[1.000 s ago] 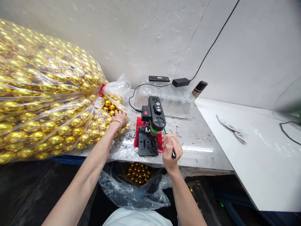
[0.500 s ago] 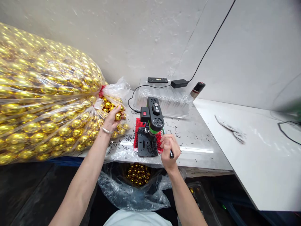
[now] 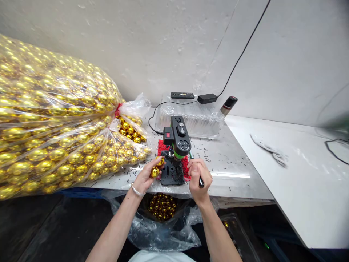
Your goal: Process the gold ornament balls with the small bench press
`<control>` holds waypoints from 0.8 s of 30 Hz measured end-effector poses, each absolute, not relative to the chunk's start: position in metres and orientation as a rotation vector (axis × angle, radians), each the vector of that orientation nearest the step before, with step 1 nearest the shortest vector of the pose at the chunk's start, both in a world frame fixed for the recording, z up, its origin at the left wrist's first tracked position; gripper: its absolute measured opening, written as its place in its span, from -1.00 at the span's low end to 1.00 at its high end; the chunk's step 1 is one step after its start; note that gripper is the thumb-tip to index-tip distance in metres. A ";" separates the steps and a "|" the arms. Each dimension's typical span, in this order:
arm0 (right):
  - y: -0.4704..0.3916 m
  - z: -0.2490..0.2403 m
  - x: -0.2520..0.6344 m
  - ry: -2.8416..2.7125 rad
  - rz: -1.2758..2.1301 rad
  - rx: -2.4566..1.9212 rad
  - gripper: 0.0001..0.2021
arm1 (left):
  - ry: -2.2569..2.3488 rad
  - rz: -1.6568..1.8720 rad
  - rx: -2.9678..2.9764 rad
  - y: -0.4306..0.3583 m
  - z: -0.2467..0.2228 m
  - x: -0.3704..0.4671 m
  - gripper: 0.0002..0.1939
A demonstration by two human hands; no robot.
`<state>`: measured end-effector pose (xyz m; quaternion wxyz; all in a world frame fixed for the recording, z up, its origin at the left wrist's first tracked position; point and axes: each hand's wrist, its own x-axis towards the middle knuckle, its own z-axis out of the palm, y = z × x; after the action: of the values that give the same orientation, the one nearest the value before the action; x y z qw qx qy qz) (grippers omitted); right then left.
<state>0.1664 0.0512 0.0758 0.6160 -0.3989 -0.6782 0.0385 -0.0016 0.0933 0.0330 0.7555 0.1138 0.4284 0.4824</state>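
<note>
Your left hand (image 3: 144, 179) gripped gold balls (image 3: 155, 172), your right hand (image 3: 198, 176) the black handle (image 3: 201, 182) — a crowded grasp might have let one ball slip

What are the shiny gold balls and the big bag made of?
The gold balls look like hard plastic with a mirror finish: bright lights gleam on them. They could be metal. The big bag looks like thin, glossy plastic: it's see-through and wrinkles near the red tie.
</note>
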 end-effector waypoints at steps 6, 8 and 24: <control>0.051 0.080 0.168 -1.595 0.093 -0.917 -0.73 | 0.895 1.048 0.079 0.092 0.030 0.006 -0.91; 0.051 0.081 0.168 -1.600 0.084 -0.912 -0.74 | 0.910 1.028 0.112 0.091 0.031 0.007 -0.87; 0.051 0.080 0.167 -1.609 0.071 -0.894 -0.78 | 0.788 0.986 0.092 0.088 0.029 0.005 -0.84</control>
<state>0.1673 0.0510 0.0803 0.6050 -0.3863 -0.6956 0.0306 0.0055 0.0876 0.0289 0.8063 0.0429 0.3682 0.4609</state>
